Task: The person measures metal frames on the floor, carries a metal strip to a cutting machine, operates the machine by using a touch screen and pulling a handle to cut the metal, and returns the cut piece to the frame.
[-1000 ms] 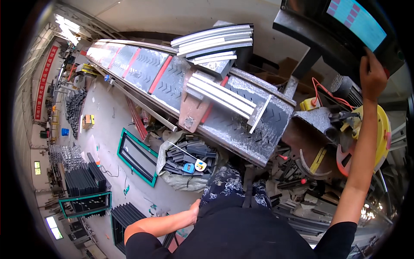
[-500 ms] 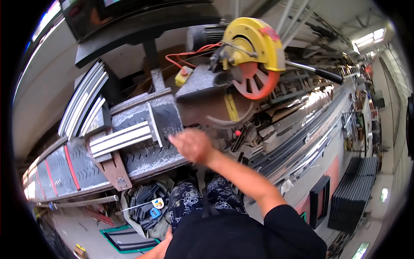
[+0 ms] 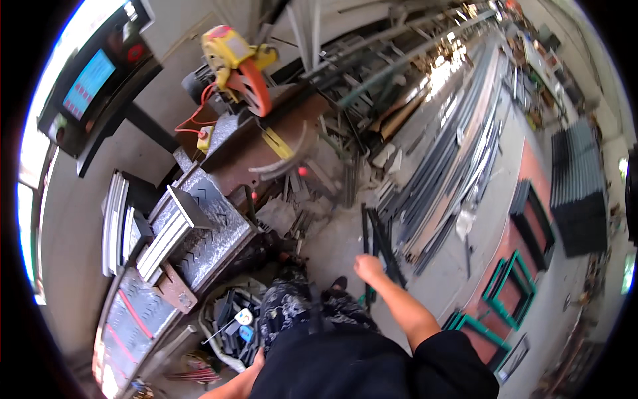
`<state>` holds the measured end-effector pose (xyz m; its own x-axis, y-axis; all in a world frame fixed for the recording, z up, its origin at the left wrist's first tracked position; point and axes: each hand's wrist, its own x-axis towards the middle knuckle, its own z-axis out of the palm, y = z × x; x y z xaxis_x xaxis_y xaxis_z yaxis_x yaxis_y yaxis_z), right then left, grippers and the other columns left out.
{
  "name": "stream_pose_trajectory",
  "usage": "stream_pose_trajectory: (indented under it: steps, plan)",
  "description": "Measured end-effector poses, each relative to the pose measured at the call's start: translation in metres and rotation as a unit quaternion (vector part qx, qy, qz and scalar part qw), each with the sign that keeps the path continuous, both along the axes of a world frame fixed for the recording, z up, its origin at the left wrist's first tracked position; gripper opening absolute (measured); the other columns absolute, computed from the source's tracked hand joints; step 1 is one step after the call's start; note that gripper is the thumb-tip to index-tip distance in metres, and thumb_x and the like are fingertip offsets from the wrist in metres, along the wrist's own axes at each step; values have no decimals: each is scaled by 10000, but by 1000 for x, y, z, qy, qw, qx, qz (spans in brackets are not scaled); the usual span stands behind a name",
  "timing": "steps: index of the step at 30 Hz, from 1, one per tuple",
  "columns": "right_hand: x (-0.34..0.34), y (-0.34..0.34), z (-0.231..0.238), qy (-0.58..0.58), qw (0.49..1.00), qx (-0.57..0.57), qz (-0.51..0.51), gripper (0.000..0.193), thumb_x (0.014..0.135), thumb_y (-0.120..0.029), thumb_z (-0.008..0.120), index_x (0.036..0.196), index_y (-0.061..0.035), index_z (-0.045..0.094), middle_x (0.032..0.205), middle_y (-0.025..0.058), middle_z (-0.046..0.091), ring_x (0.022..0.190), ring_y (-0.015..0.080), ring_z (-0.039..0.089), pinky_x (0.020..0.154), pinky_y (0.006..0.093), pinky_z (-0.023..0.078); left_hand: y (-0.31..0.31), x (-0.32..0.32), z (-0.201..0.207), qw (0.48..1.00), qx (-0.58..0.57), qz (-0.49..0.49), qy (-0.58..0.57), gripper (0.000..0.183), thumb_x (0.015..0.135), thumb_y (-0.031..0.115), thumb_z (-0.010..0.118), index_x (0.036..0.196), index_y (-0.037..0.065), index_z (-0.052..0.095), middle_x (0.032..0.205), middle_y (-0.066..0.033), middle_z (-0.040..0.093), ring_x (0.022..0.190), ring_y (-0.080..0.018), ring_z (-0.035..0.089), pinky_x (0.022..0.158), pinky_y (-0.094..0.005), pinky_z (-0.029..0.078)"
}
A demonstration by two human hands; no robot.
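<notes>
My right hand (image 3: 369, 268) hangs in front of me over the floor with its fingers curled into a loose fist, nothing visible inside it. Dark metal profiles (image 3: 380, 241) lie beyond it on the floor. Low by my waist is my left hand (image 3: 256, 364), close to my dark shirt, its fingers mostly hidden. A sack (image 3: 229, 358) of dark offcuts stands near that hand; a white round item (image 3: 244, 316) and a blue tape measure (image 3: 246, 333) rest on top. Farther off, a cut-off saw (image 3: 229, 56) with a yellow guard and orange-red wheel stands at the bench.
Left of me runs a metal work table (image 3: 222, 226) carrying pale profiles (image 3: 166, 246). A screen (image 3: 90, 83) rises behind it. Long bars (image 3: 442, 193) cover the floor at right, beside green-edged frames (image 3: 510, 289) and a stack of dark panels (image 3: 577, 193).
My view has swung to the right, so the saw and table now sit farther left. My right hand has left the table's end and hangs over the floor. My feet have shifted.
</notes>
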<state>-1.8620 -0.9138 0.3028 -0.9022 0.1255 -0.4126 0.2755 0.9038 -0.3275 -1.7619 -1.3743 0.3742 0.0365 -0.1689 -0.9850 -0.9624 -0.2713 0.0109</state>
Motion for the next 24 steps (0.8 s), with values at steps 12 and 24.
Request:
stream_pose_trajectory:
  steps: [12,24]
  plan:
    - [355,40,-114,-117,919,6,-376,212,753,-215,602,790,-53,733,785,181,696,759,336,690,720,447,546,43,-18,11,959,-15,-281,28,503,923,520,492,1076,74,666,1008,-232,677,964,-368,651,844,-469,503]
    - [293,-21,-97,-139,813,-186,-533,270,794,-224,536,736,-36,721,660,130,690,575,232,678,628,380,545,43,-184,-107,485,-59,-813,317,486,931,514,509,1065,75,669,1009,-249,673,992,-372,650,842,-451,495]
